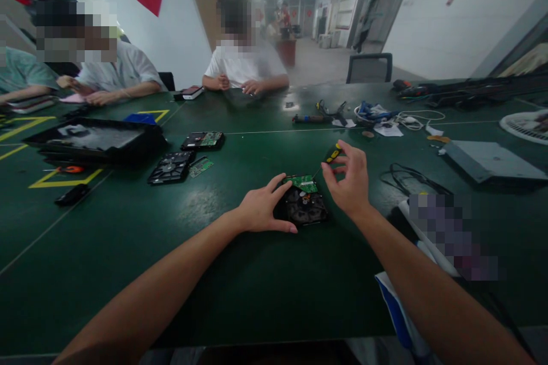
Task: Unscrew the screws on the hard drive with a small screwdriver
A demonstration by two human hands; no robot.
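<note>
A black hard drive (306, 208) lies flat on the green table in front of me, its green circuit board (303, 183) facing up at the far end. My left hand (268, 205) grips the drive's left side, fingers along the far edge and thumb at the near edge. Pinched in my right hand (349, 179) is a screwdriver with a yellow-and-black handle (333, 154). Its thin shaft slants down to the right edge of the circuit board; whether the tip sits in a screw is too small to tell.
Left of my hands lie two other hard drives (170, 167) (202, 140) and a loose circuit board (201, 167). A black tray (98, 140) stands farther left. On the right are a grey metal box (496, 162), cables (413, 177) and a blurred-out object (454, 234). Several people sit opposite.
</note>
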